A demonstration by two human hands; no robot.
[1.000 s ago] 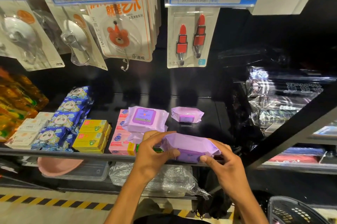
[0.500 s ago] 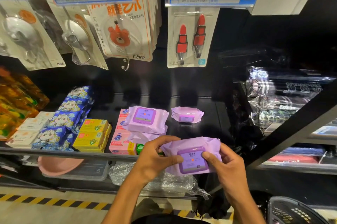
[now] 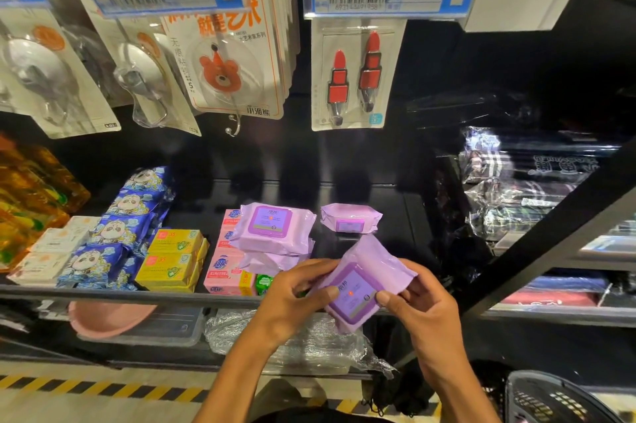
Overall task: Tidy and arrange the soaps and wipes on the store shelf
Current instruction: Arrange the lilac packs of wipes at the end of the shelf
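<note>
Lilac soft-plastic wipes pack (image 3: 358, 288) is held tilted, just in front of the black metal shelf (image 3: 137, 295), pinched at its sides by left hand (image 3: 292, 302) and right hand (image 3: 426, 312).
Behind it, a stack of matching lilac packs (image 3: 272, 226) partly hides pink soap boxes (image 3: 223, 271). The black mesh basket (image 3: 550, 398) at lower right is cut off by the frame edge, and its contents cannot be made out.

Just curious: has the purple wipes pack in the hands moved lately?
Yes: the purple wipes pack turned label-up, tilted, and dropped partly below the shelf front edge.
</note>
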